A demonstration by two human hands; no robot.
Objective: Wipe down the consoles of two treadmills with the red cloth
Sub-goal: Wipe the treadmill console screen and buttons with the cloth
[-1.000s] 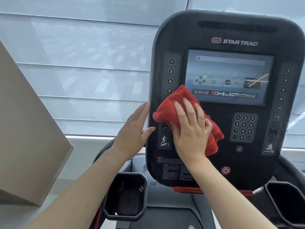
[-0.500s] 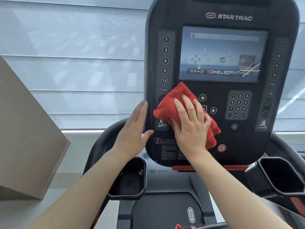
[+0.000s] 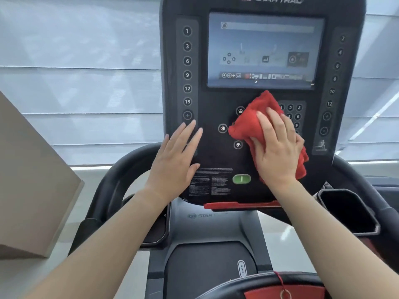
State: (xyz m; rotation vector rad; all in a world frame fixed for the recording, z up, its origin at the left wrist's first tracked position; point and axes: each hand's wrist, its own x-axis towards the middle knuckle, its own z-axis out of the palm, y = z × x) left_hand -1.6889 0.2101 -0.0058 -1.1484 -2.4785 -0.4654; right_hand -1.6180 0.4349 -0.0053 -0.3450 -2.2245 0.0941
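A black Star Trac treadmill console (image 3: 216, 100) fills the upper middle of the head view, with a lit screen (image 3: 265, 50) and button columns on both sides. My right hand (image 3: 276, 147) presses the crumpled red cloth (image 3: 257, 117) flat against the console below the screen, partly covering the number keypad (image 3: 294, 115). My left hand (image 3: 174, 160) rests flat with fingers spread on the console's lower left edge, holding nothing. Only this one treadmill is in view.
Black cup holders sit at the lower left (image 3: 155, 229) and lower right (image 3: 347, 212) of the console. Curved black handrails (image 3: 121, 173) flank it. A beige slanted panel (image 3: 32, 180) stands at the left. White window blinds (image 3: 86, 61) lie behind. A red safety cord (image 3: 280, 281) hangs low.
My right hand has slid the red cloth from the console's left button column rightward to the centre by the keypad. My left hand moved onto the console face. The view has tilted down.
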